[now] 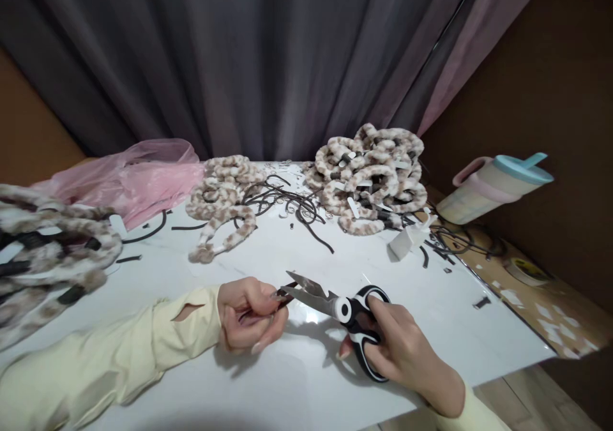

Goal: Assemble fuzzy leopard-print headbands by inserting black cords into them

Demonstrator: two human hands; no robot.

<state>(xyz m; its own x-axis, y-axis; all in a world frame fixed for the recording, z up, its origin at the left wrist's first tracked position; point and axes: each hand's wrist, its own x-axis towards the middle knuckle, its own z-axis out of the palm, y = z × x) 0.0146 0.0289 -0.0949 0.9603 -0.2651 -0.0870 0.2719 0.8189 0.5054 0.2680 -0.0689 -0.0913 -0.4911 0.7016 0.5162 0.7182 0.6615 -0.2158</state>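
Observation:
My right hand [402,341] is closed through the handles of black-and-white scissors [313,298], whose blades point left and stand a little apart. Pinched in my left hand [251,316] is a thin dark cord [286,297], its short end poking out toward the blades. The blade tips lie right at that end; I cannot tell whether they touch it. Most of the cord inside my left fist is hidden. Beyond my hands, a tangle of black cords [306,207] lies on the white table [306,380].
Fluffy brown-and-white rings lie in piles at the left [96,246], centre [225,226] and right [373,182]. A pink plastic bag [158,175] sits back left. A white charger block [407,242], a tumbler [493,188] and a tape roll [527,270] are at the right.

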